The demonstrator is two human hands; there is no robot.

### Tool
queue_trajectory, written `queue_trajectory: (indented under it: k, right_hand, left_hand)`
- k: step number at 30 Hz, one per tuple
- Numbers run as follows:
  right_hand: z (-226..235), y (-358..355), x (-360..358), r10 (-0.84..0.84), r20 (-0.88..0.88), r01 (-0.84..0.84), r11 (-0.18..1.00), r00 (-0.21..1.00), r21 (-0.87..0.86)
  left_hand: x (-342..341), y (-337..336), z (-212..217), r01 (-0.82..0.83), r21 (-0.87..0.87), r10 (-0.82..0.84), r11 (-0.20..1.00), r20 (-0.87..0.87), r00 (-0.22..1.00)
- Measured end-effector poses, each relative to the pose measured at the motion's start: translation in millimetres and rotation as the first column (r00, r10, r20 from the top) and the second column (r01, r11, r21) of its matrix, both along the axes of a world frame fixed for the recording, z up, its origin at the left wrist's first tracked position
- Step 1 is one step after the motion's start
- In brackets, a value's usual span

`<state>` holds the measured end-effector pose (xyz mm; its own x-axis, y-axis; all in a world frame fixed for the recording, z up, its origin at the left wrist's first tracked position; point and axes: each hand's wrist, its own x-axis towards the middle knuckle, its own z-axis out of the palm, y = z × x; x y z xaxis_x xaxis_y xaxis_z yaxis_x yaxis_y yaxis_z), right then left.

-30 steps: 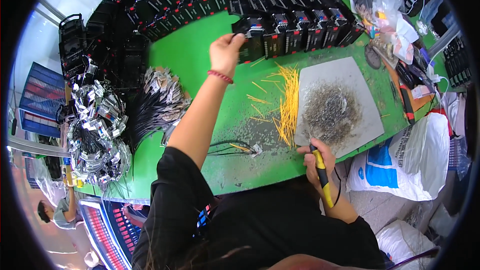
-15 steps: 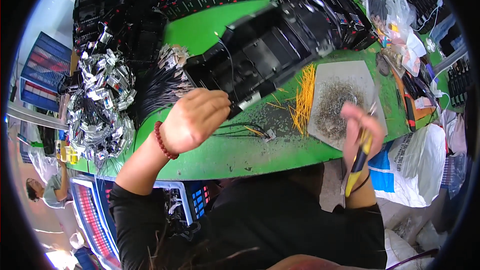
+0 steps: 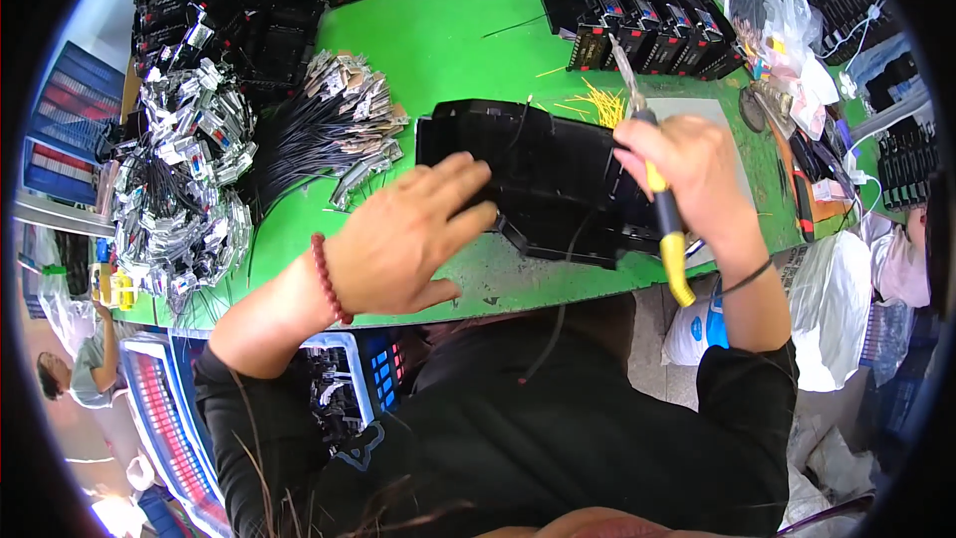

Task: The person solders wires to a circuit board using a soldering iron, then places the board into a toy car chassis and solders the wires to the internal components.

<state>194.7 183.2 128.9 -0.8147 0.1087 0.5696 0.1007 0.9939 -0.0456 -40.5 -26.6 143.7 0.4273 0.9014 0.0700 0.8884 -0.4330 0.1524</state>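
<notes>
A black plastic housing point(image 3: 553, 164) lies on the green table in front of me, with thin wires sticking out of it. My left hand point(image 3: 398, 239) is at the housing's left end, its fingers spread and the fingertips over or against the edge; contact is hard to tell. A soldering iron point(image 3: 671, 239) with a yellow and black handle is gripped in my right hand point(image 3: 697, 174). Its metal tip points away from me, above the housing's right end. That end is partly hidden by my right hand.
Yellow wires point(image 3: 601, 103) and a pale board point(image 3: 712, 112) lie behind my right hand. Bundles of black wires point(image 3: 324, 120) and silvery connectors point(image 3: 184, 179) fill the left. Black cases point(image 3: 647, 25) line the back. Pliers point(image 3: 803, 204) lie at right; a person point(image 3: 85, 374) is far left.
The housing came down from a raised tilt onto the table and turned. My left hand's fingers opened from it. My right hand swung the soldering iron up and inward, tip now pointing away.
</notes>
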Motion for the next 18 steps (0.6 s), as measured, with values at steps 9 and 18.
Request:
queue_trajectory:
  k: [9, 18]
  right_hand:
    - [-7.3, -8.2, -14.9, -0.109, 0.000, 0.109, 0.993, 0.994, 0.035]
    - [-7.8, -13.7, -46.6, -0.050, -0.120, 0.063, 0.992, 0.991, 0.108]
  left_hand:
    - [30.4, 31.2, -45.5, -0.546, 0.407, 0.287, 0.732, 0.543, 0.789]
    - [25.4, 45.9, -66.2, -0.654, 0.476, 0.483, 0.588, 0.443, 0.755]
